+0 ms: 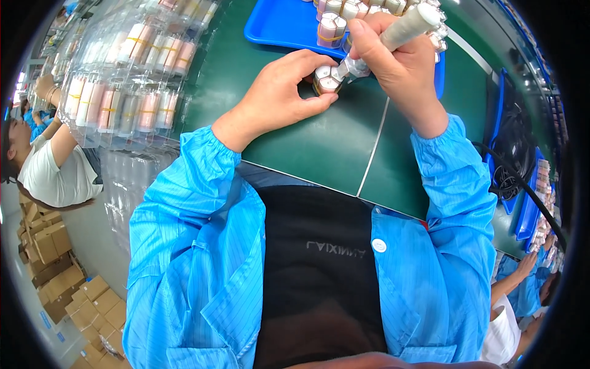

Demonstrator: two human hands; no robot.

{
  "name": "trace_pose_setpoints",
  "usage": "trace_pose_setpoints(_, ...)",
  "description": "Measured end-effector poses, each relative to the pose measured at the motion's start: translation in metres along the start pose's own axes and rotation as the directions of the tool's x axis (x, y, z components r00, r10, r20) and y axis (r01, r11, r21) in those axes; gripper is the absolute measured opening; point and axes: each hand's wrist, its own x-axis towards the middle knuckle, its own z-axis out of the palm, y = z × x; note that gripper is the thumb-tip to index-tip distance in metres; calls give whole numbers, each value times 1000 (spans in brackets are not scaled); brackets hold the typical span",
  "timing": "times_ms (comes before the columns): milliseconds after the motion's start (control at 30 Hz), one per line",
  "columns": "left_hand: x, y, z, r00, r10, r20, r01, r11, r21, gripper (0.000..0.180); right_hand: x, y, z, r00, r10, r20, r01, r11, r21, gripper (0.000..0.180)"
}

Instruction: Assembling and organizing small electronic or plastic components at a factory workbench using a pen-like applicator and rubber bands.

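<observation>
Held over the green bench (295, 147), well in from its near edge: a compact bundle of white-topped tubes (327, 80), cinched with a yellowish band (322, 91), tops turned upward. Angled in from the right: a pale cylindrical tool (409, 29), with thick end raised and narrow tip right by the bundle, contact impossible to tell.

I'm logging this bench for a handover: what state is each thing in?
Left hand: closed around a bundle.
Bundle: held, white ends up.
Right hand: closed around a tool.
Tool: slanted, tip at the bundle; contact unclear.
Blue tray: holding other bundles.
Clear trays: stacked, loaded with tubes.
Jacket: open in front.
Boxes: piled up.
</observation>
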Motion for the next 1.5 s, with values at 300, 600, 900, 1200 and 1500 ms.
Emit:
trace_pose_setpoints(300,0,1,0,1000,18,-1,-18,1000,-16,42,-4,7,6,999,43,-30,-42,999,26,30)
trace_pose_setpoints(600,0,-12,-4,991,-79,109,114,920,-375,63,7,-28,-16,970,-176,-170,209,957,203,30)
trace_pose_setpoints(900,1,-4,-5,999,29,-32,-25,994,107,50,3,5,1,999,-42,-27,46,990,133,28)
trace_pose_setpoints(1200,0,-4,-6,1000,23,-3,-23,999,43,44,1,7,6,996,85,-12,-85,996,25,28)
trace_pose_setpoints(1500,4,-18,-27,900,-403,164,368,503,-782,44,0,-28,-18,969,-213,-127,206,976,-64,14)
